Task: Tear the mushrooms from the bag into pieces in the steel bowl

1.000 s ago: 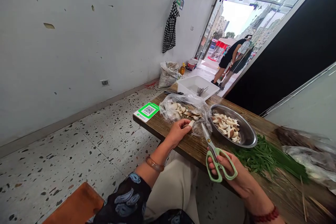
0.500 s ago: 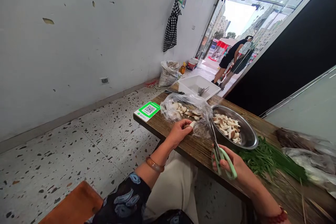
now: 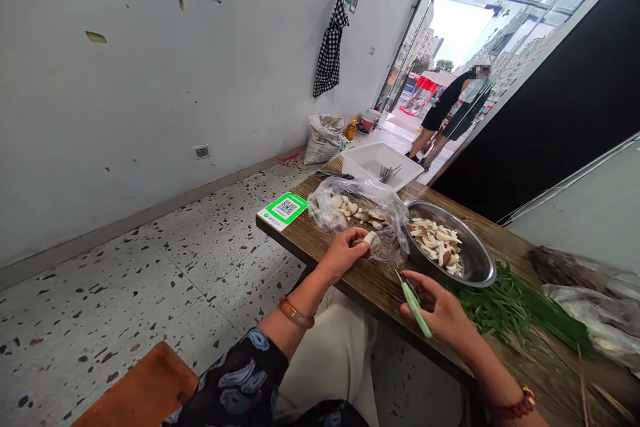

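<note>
My left hand (image 3: 345, 253) is closed around a mushroom (image 3: 369, 239), whose pale stem sticks out past the thumb over the table's near edge. In my right hand (image 3: 440, 310) is a pair of scissors (image 3: 414, 307) with light green handles, blades pointing toward the bag. Right behind my left hand lies a clear plastic bag (image 3: 325, 210) with mushrooms (image 3: 350, 208) in it. A steel bowl (image 3: 477, 257) of cut mushroom pieces (image 3: 440, 243) stands beyond my right hand. Green leafy stalks (image 3: 520, 307) lie to the right of the bowl.
A white plastic bin (image 3: 357, 160) holding thin metal sticks sits at the table's far end. A QR code card (image 3: 285, 209) lies on the left corner. Plastic bags (image 3: 595, 313) lie at right. Near the doorway a person (image 3: 445, 107) bends over.
The scissors have turned in my right hand, their blades now lower and foreshortened, away from the bowl's rim. My left hand keeps the mushroom in about the same place.
</note>
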Demonstrator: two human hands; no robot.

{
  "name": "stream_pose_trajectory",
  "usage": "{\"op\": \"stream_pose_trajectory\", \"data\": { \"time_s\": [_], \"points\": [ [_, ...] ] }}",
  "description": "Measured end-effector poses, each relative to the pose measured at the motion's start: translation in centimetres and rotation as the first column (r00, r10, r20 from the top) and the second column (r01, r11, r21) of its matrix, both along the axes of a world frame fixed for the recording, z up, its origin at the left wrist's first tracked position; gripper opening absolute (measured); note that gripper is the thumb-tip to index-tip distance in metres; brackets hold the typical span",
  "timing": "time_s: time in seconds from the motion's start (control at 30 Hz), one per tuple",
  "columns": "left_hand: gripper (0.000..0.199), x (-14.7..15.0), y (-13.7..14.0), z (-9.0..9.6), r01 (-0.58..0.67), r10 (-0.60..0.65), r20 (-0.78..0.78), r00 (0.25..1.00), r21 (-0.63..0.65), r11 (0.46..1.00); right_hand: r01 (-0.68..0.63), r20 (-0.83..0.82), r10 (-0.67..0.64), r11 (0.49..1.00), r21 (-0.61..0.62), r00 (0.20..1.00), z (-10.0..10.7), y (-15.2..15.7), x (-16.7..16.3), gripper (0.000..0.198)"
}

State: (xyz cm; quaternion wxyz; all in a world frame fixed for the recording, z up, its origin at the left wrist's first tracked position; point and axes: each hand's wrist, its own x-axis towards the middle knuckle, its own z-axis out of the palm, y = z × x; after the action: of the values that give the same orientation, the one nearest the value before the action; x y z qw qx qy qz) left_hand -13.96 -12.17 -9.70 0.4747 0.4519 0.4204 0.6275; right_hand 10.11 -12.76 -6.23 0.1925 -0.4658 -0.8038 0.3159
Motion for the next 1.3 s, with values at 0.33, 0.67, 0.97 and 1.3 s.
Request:
{"op": "stream_pose_trajectory", "data": {
  "time_s": [0.33,0.67,0.97,1.3],
  "points": [
    [0.019,0.0,-0.3,0.5,0.014,-0.016,-0.133,0.991,-0.017,1.0,-0.036,0.065,0.036,0.999,0.0,0.997,1.2,0.2,-0.1,0.057],
    [0.018,0.0,-0.5,0.8,0.022,-0.023,-0.16,0.987,-0.005,1.0,-0.034,-0.015,0.033,0.997,-0.063,0.999,0.7,1.3,-0.6,0.056],
    [0.018,0.0,-0.3,0.2,0.002,-0.002,-0.166,0.986,0.0,1.0,-0.037,-0.071,0.026,0.986,-0.163,0.997,0.7,1.3,-1.0,0.054],
    [0.019,-0.1,-0.3,0.4,0.015,-0.015,-0.168,0.986,-0.005,1.0,-0.055,-0.143,0.011,0.95,-0.306,0.99,1.6,1.1,-1.4,0.054]
  ]
}}
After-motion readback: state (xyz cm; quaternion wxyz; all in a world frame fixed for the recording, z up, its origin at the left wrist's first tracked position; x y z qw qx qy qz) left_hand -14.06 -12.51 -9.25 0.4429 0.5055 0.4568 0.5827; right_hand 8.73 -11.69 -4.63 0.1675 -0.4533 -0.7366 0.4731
